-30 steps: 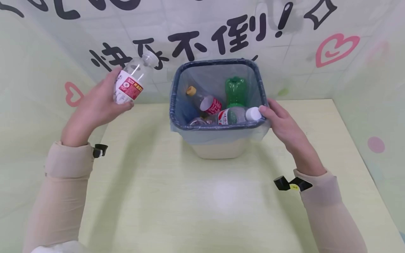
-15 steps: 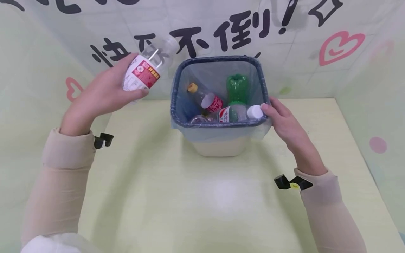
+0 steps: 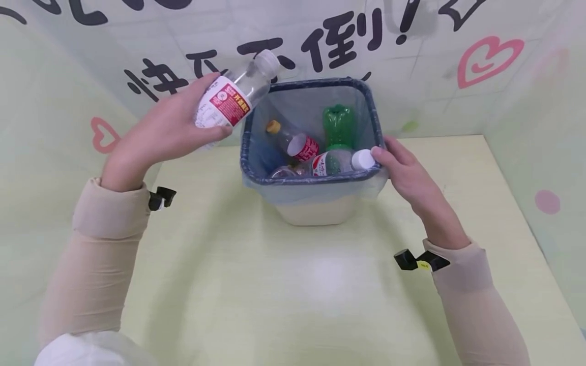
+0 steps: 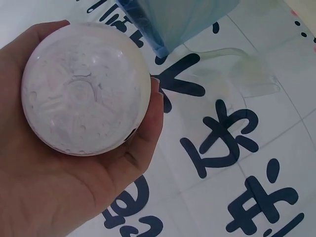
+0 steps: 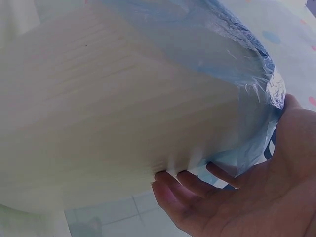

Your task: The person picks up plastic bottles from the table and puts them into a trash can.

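My left hand (image 3: 169, 122) grips a clear plastic bottle (image 3: 256, 79) with a white and red label, tilted with its capped end toward the bin's far left corner. In the left wrist view the bottle's round base (image 4: 86, 91) faces the camera, with fingers wrapped around it. At the near right corner of the trash bin (image 3: 316, 216), my right hand (image 3: 409, 180) holds the rim, thumb on top and fingers against the outer wall. Inside the bin lie a green bottle (image 3: 339, 124), a yellow-capped bottle (image 3: 302, 147) and a white-capped bottle (image 3: 363, 159).
A bluish plastic liner (image 3: 311, 193) folds over the bin's dark rim. The bin stands on a pale wooden table (image 3: 293, 295), near a back wall (image 3: 426, 96) with black lettering and pink hearts.
My left hand has moved to the right with the bottle, bringing its capped end over the bin's left rim. My right hand has stayed on the rim.
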Demonstrator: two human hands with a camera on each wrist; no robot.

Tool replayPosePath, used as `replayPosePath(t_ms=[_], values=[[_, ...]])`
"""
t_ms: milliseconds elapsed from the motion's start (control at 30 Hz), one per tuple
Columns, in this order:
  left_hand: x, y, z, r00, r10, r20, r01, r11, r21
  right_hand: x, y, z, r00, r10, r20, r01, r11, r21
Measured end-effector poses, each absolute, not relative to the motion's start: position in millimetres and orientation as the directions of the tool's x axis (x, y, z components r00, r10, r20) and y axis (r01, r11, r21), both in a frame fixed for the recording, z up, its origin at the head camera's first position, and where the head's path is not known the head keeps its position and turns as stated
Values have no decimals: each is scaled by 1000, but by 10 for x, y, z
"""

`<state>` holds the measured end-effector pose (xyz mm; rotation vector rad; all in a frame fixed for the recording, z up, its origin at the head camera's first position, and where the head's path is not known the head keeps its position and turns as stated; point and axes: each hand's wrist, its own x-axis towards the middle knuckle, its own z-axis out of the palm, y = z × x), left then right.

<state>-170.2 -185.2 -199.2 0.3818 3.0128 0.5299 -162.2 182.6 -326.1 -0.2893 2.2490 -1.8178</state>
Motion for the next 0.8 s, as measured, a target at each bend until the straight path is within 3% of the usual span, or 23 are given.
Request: replayPosePath(t_ms=[500,800], values=[[-1716,-1337,-1954,-959,267,-97,210,897,389,-1623,1800,-3257,-955,-296,-37,-21,192,-981],[-1702,-1235,-1921,-971,237,18,218,858,465,-1640,1835,-3269,-951,-307,-28,-32,187,-982]])
